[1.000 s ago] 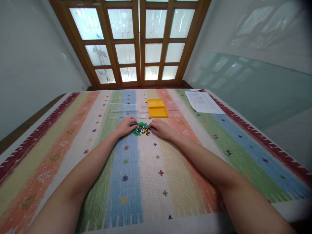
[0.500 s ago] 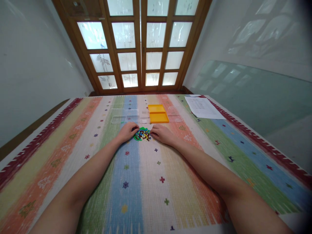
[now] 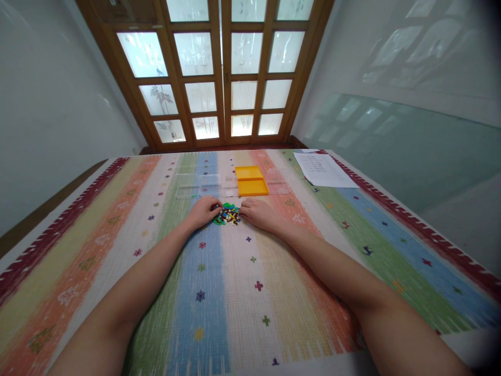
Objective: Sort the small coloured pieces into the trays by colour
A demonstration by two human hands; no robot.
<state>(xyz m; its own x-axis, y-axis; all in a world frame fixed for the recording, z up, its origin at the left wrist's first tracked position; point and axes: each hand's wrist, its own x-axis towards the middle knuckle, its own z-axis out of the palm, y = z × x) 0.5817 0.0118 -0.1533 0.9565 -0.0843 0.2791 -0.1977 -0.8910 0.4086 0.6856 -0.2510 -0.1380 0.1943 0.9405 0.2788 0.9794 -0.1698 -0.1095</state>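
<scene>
Looked down on a stripy tabletop (image 3: 235,292) with little cross marks all over. Spotted a small heap of coloured pieces (image 3: 226,214) sitting about mid-width, closer to the far edge than the near one. Caught the left hand (image 3: 202,210) parked at the heap's 9 o'clock, fingers curled inward, tips touching the pieces. Couldn't tell pinching from plain resting there, way too tiny. Found the right hand (image 3: 256,212) at the heap's 3 o'clock, palm down, fingers loosely stretched out, tips just touching the heap's edge, not clamped on a thing as far as could be made out. So basically the heap sandwiched between both hands, forearms lying along the cloth. Noticed an orange tray (image 3: 251,181) near the heap at its 12 o'clock, apart from it. Also some clear trays (image 3: 198,184) just beside the orange one, at the heap's 11 o'clock, hard to count. Saw a sheet of paper (image 3: 323,169) well apart at 2 o'clock, near the far corner. Beyond all that, wooden window doors (image 3: 223,73) at 12 o'clock and a glass pane (image 3: 391,146) against the wall at 3 o'clock.
</scene>
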